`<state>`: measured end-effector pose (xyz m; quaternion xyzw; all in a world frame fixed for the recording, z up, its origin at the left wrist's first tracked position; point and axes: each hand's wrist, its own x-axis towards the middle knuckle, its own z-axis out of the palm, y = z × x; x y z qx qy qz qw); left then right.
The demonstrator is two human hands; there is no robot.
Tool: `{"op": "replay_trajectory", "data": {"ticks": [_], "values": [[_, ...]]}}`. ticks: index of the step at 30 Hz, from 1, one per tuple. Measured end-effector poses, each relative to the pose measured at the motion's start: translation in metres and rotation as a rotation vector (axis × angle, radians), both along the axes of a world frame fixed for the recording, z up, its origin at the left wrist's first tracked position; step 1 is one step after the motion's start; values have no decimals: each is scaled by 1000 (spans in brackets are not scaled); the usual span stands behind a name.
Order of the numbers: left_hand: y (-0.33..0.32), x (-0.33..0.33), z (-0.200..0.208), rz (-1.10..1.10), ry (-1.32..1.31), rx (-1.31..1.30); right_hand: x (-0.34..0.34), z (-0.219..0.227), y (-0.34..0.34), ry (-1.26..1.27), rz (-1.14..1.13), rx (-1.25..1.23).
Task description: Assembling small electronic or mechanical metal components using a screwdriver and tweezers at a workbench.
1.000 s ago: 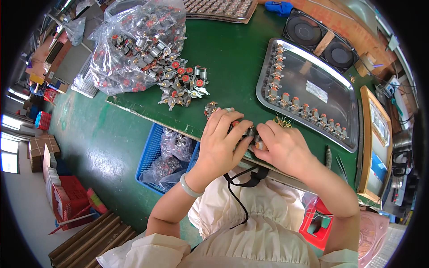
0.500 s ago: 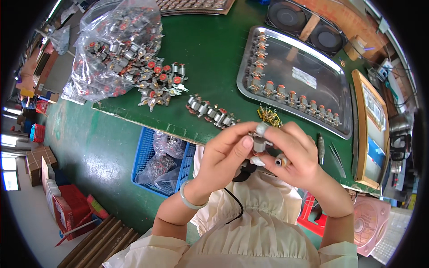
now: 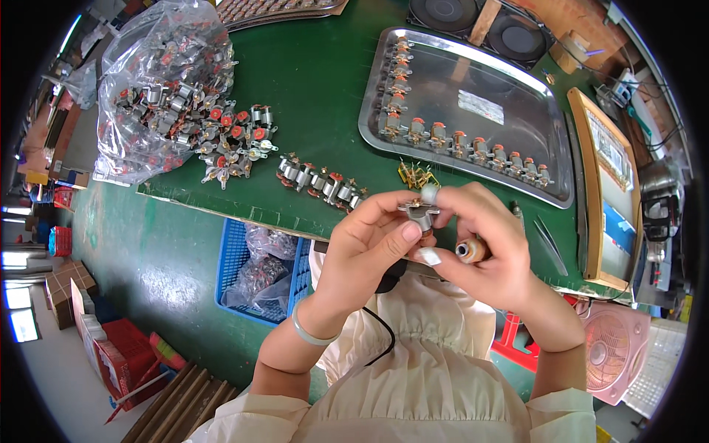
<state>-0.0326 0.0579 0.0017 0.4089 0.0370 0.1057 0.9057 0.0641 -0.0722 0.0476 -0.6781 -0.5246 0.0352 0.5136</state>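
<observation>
My left hand (image 3: 373, 247) pinches a small metal motor-like part (image 3: 422, 215) between thumb and fingers. The part is a silver cylinder with flat tabs at its upper end and a reddish lower end. My right hand (image 3: 491, 247), with white wraps on the thumb and index fingertips, curls around a brownish cylindrical tool handle (image 3: 470, 250). Its index fingertip is at the part's upper end, and the thumb lies just below the part. Behind the hands lies a little pile of brass-coloured pieces (image 3: 416, 175). A row of similar parts (image 3: 319, 181) lies left of it.
A metal tray (image 3: 517, 111) carries similar parts along two edges. A clear plastic bag (image 3: 122, 74) spills more onto the green table (image 3: 310, 81). Tweezers (image 3: 550, 245) lie at right near a framed panel (image 3: 602, 192). A blue crate (image 3: 235, 262) stands below the table edge.
The whole view has shifted, so the table's contents sit further left and higher. My right thumb has dropped slightly from the part, and more of the part and the tool handle shows.
</observation>
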Motion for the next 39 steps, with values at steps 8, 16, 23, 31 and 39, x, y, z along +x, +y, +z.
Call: {"op": "replay_trajectory", "data": {"ticks": [8,16,23,31,39], "values": [[-6,13,-2,380,-88,807,14,-6,-7,-190,-58,-55],[-3,22,-3,441,-168,951,17,-9,-8,-326,-135,-79],[-4,25,-7,652,-250,1321,15,-9,-8,-398,-175,-181],[-9,28,-11,684,-306,1321,33,7,-14,514,-28,-497],[-3,25,-11,473,-38,957,47,-8,-28,184,-242,-307]]}}
